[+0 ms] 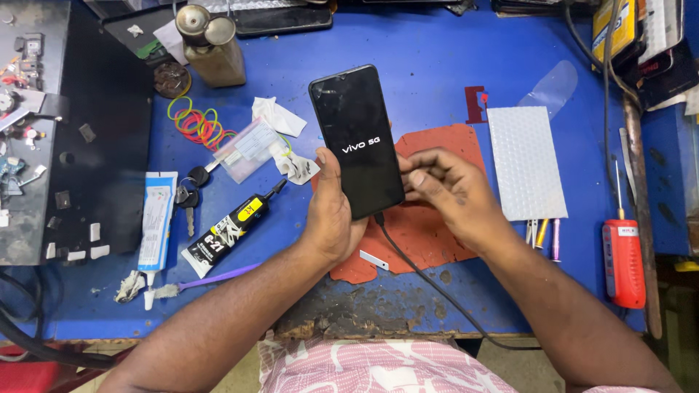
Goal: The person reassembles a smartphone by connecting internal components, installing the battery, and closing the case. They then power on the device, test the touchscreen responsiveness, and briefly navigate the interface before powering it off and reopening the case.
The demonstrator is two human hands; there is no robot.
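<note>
Black smartphone (357, 140) held upright above red mat (437, 149), gripped at lower edges by left hand (331, 215), fingers closed round it. Right hand (448, 189) curled against right edge. Black cable (437, 284) plugged at bottom. Judged light, stiff, glass-faced, slippery, fragile; best held by 2 side edges.

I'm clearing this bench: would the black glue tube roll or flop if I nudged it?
The glue tube lies flat and looks squeezed, so it would probably slide rather than roll. Its body seems soft and likely bends a little. The thin nozzle, near the keys, may catch on them.
</note>
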